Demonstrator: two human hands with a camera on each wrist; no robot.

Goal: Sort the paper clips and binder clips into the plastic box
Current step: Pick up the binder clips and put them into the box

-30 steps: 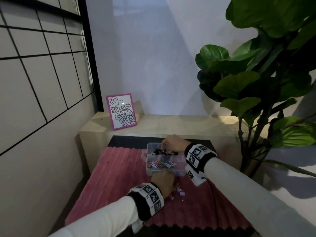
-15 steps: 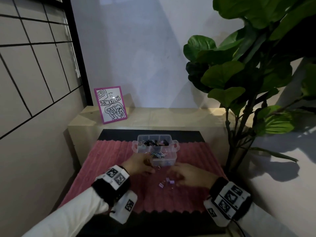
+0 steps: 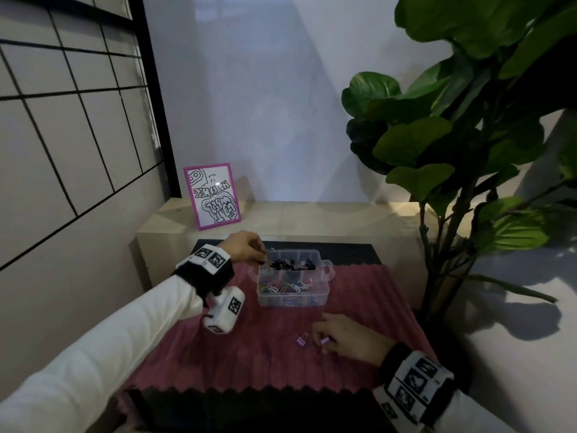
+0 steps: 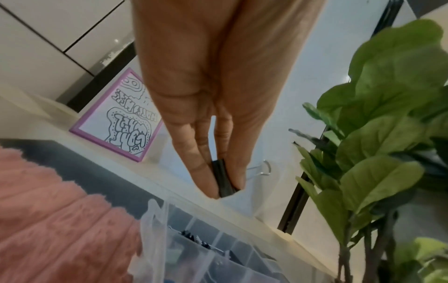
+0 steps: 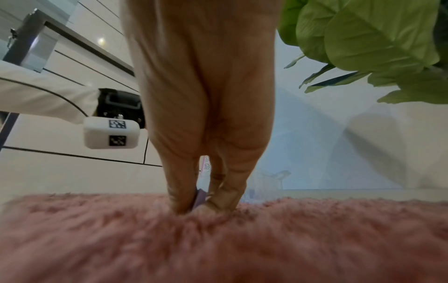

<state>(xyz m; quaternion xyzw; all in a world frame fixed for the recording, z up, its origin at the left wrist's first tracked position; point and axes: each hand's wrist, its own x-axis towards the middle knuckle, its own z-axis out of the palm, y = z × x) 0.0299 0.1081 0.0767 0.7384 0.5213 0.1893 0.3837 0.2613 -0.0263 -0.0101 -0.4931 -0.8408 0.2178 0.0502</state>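
Note:
A clear plastic box with compartments stands on the pink mat; black binder clips fill its far row and coloured paper clips its middle row. My left hand hovers over the box's far left corner, pinching a black binder clip between thumb and fingers. My right hand rests on the mat near the box's front, pinching a purple binder clip. A second purple binder clip lies loose on the mat just left of that hand.
A pink-framed drawing leans on the pale ledge behind the table. A large leafy plant stands at the right, close to the table's edge. A gridded wall panel runs along the left.
My left hand has risen from the mat to the box's far left corner with a black binder clip. My right hand left the box, came down to the mat and closed on a purple clip.

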